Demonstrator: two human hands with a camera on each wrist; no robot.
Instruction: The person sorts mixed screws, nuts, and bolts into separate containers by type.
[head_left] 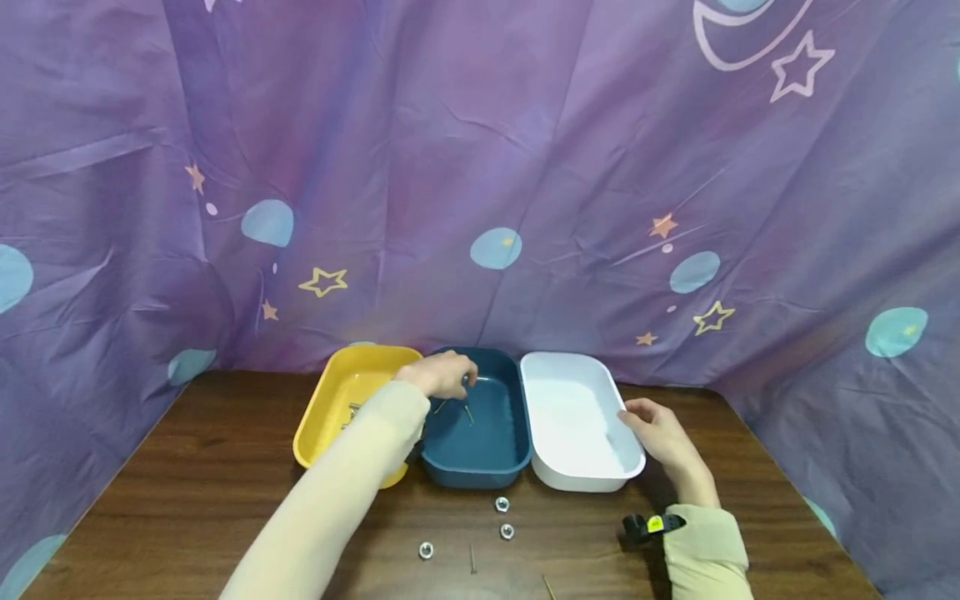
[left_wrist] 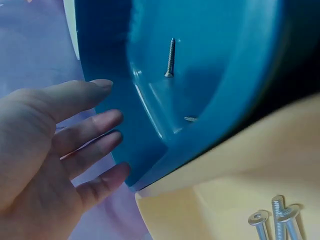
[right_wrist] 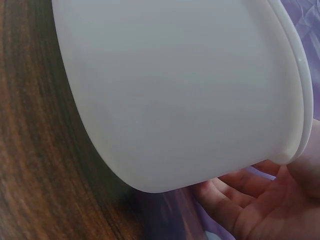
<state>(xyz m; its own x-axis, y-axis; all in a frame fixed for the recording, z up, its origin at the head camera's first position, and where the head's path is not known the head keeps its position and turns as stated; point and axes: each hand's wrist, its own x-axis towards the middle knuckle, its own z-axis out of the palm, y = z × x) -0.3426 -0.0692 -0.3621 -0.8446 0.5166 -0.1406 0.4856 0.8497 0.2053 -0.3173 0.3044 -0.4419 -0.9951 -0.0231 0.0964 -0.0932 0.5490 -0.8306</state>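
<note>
My left hand [head_left: 446, 375] hovers over the back left of the blue bin [head_left: 480, 479]. In the left wrist view its fingers are spread a little, with nothing between them. A screw [left_wrist: 170, 59] lies on the blue bin's floor, and a second screw [left_wrist: 190, 119] shows partly beyond the wall. At the right side of the white bin [head_left: 577, 482], my right hand [head_left: 660, 433] holds the rim, thumb over the edge and fingers along the outer wall [right_wrist: 175, 100]. The thumb's tip is hidden in the right wrist view.
A yellow bin [head_left: 318, 417] with several bolts [left_wrist: 278, 215] stands left of the blue one. On the wooden table in front lie hex nuts [head_left: 502, 504], a thin screw [head_left: 472, 558] and a brass-coloured one [head_left: 549, 587]. A patterned purple cloth [head_left: 450, 167] hangs behind.
</note>
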